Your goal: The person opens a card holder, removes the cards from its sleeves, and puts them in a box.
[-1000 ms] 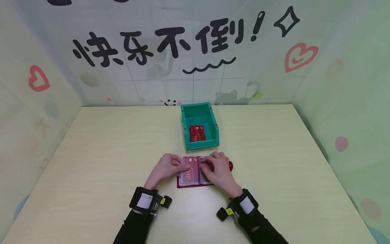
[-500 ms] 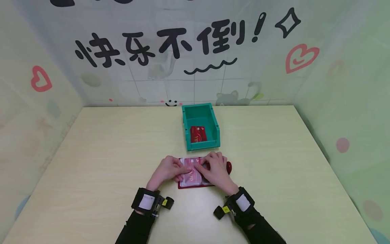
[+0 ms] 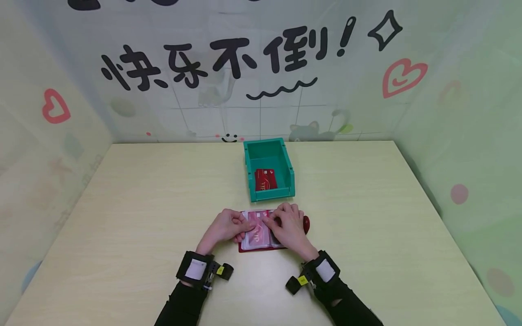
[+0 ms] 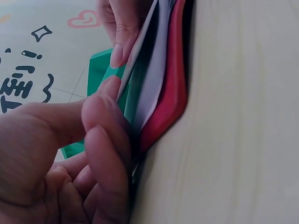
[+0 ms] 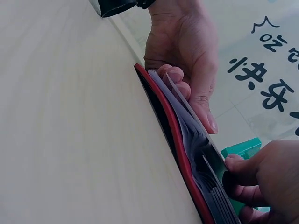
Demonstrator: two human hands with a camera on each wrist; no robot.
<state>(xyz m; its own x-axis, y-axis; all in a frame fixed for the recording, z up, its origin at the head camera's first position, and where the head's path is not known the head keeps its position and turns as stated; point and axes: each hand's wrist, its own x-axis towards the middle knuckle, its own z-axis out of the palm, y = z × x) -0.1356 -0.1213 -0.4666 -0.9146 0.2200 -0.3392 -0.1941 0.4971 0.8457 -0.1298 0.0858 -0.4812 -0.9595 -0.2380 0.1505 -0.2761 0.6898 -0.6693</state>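
both hands (image 3: 228, 226) (image 3: 287, 226) side by side, fingers curled, pinching.

Black characters "快乐不倒!" are showing on the back wall (image 3: 261, 90). "VIP" is reading on the red card (image 3: 265, 179) in the green bin (image 3: 249, 174), and "VIP" is showing on the card in the card holder (image 3: 257, 236).

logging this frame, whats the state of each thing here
card holder: open, flat on the table, both hands on it
left hand: pinching a clear sleeve
right hand: fingers curled on the sleeves
green bin: upright, open top
red card: lying inside the bin
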